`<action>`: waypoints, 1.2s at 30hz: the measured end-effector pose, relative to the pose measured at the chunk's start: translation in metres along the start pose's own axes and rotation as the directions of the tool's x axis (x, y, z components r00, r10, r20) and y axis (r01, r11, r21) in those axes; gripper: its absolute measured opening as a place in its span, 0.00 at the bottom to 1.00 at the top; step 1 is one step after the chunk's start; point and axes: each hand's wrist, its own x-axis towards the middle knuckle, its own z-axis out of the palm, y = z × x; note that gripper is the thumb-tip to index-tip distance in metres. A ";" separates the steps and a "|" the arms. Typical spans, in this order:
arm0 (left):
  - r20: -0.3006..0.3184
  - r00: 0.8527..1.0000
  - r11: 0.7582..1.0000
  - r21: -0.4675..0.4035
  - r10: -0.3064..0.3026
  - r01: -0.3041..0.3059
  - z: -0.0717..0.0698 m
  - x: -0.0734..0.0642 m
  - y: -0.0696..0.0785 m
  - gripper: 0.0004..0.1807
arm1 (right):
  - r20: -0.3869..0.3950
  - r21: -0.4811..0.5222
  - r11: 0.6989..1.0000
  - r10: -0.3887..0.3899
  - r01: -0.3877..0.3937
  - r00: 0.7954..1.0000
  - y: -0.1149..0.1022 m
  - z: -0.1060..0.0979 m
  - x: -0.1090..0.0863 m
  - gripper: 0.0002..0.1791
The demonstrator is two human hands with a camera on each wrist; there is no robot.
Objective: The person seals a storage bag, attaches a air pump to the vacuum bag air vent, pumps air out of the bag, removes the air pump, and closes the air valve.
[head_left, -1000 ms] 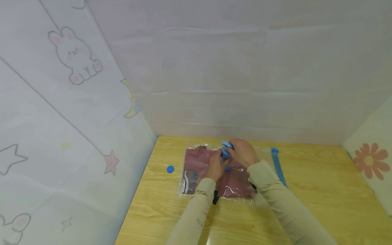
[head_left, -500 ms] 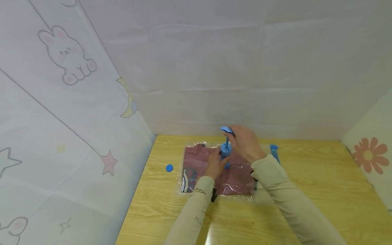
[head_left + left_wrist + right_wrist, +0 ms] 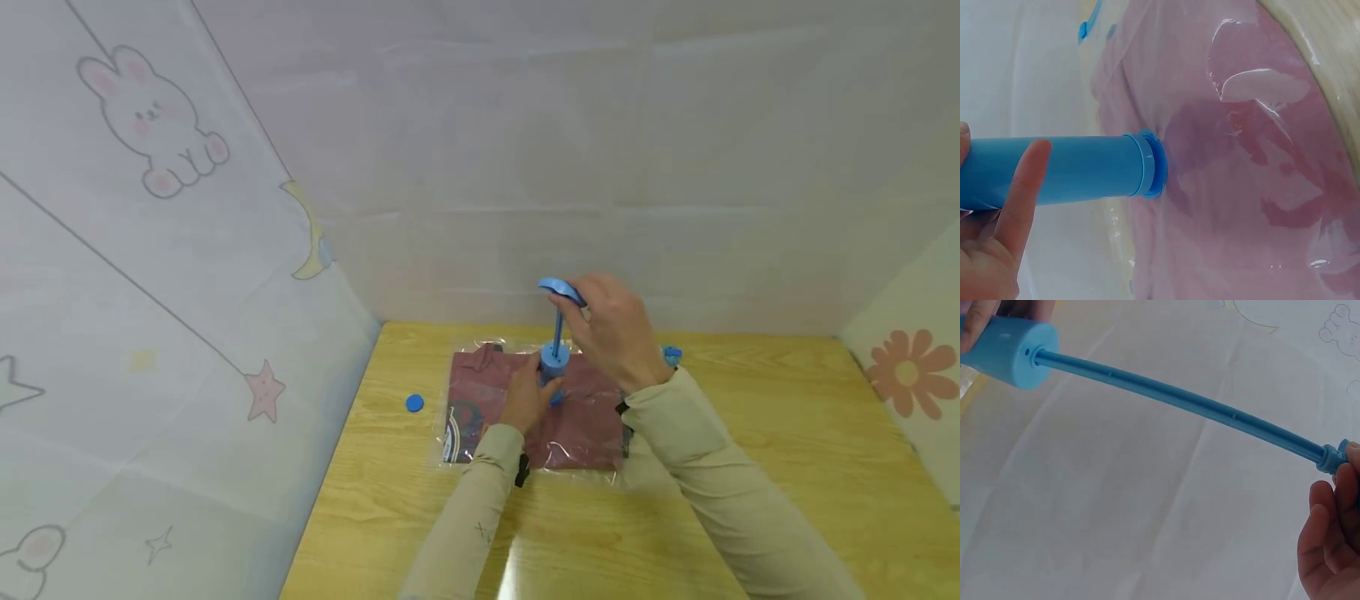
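A blue hand pump [image 3: 555, 358] stands upright on a clear vacuum storage bag [image 3: 1247, 156], its base set on the bag's blue valve [image 3: 1159, 164]. My left hand [image 3: 527, 396] grips the pump's barrel [image 3: 1079, 169]. With the right hand [image 3: 615, 329] I hold the pump's handle [image 3: 561, 289], high above the barrel. Between them the pump's rod [image 3: 1179, 400] is drawn far out and bows slightly in the right wrist view. Inside the bag lies a folded dark-red garment [image 3: 585, 425] with a printed patch at its left end.
A round blue cap [image 3: 415, 403] lies on the wooden table [image 3: 375, 483] left of the bag. The bag's blue zip slider [image 3: 672, 356] shows beyond my right wrist. A pale wall [image 3: 510, 167] stands behind the table, and a patterned wall [image 3: 187, 317] on the left.
My right hand has risen, pulling the handle up and drawing the rod out of the barrel. The left hand keeps its grip on the barrel. The view has shifted slightly.
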 end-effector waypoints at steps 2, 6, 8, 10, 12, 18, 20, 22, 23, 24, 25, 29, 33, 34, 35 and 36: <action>0.001 1.000 1.000 0.002 -0.004 0.004 -0.001 0.000 0.000 0.30 | 0.005 0.004 1.000 0.007 -0.007 1.000 0.000 -0.001 0.001 0.11; 0.001 1.000 1.000 -0.003 -0.002 0.002 -0.003 -0.001 0.001 0.30 | 0.029 0.019 0.999 0.026 -0.027 0.999 0.001 -0.002 0.002 0.12; -0.005 1.000 1.000 0.010 -0.001 0.001 -0.004 -0.001 0.001 0.31 | 0.039 0.032 0.999 0.033 -0.034 0.999 0.002 -0.003 0.002 0.11; -0.012 1.000 1.000 0.020 0.002 -0.001 -0.005 -0.002 0.000 0.31 | 0.041 0.040 0.998 0.041 -0.043 0.998 0.002 -0.003 0.002 0.11; -0.011 1.000 1.000 0.025 -0.003 0.004 -0.005 -0.003 0.000 0.31 | 0.043 0.046 0.998 0.048 -0.050 0.998 0.001 -0.003 0.002 0.11; -0.002 1.000 1.000 0.009 -0.015 0.015 -0.009 -0.004 0.001 0.31 | 0.081 0.087 0.991 0.092 -0.099 0.992 -0.002 -0.002 0.002 0.10; -0.001 1.000 1.000 0.008 -0.019 0.019 -0.009 -0.004 0.001 0.31 | 0.100 0.096 0.988 0.114 -0.124 0.988 -0.003 -0.002 0.003 0.10; 0.004 1.000 1.000 0.005 -0.023 0.023 -0.008 -0.004 0.001 0.31 | 0.113 0.098 0.984 0.134 -0.145 0.984 -0.004 -0.002 0.003 0.10; 0.006 1.000 1.000 0.005 -0.024 0.024 -0.008 -0.005 0.001 0.31 | 0.119 0.097 0.983 0.141 -0.153 0.983 -0.005 -0.002 0.003 0.10; 0.009 1.000 1.000 0.007 -0.025 0.025 -0.007 -0.005 0.001 0.31 | 0.125 0.095 0.983 0.146 -0.159 0.981 -0.005 -0.002 0.003 0.10; 0.013 1.000 1.000 0.006 -0.026 0.026 -0.006 -0.005 0.001 0.31 | 0.129 0.095 0.982 0.150 -0.163 0.980 -0.005 -0.003 0.003 0.10; 0.029 0.999 0.999 0.001 -0.035 0.035 -0.005 -0.006 0.002 0.30 | 0.132 0.098 0.980 0.158 -0.172 0.979 -0.007 -0.004 0.003 0.10; 0.032 0.998 0.999 -0.004 -0.044 0.045 -0.005 -0.006 0.004 0.31 | 0.140 0.097 0.975 0.184 -0.199 0.973 -0.007 -0.005 0.003 0.09; 0.030 0.998 0.999 -0.002 -0.047 0.047 -0.005 -0.006 0.004 0.31 | 0.145 0.097 0.974 0.189 -0.204 0.971 -0.007 -0.005 0.003 0.09; 0.030 0.998 0.999 -0.001 -0.050 0.050 -0.006 -0.006 0.004 0.31 | 0.150 0.098 0.972 0.195 -0.211 0.969 -0.007 -0.006 0.003 0.09; 0.029 0.998 0.999 0.000 -0.052 0.052 -0.006 -0.006 0.004 0.31 | 0.155 0.099 0.971 0.202 -0.218 0.967 -0.007 -0.006 0.003 0.09</action>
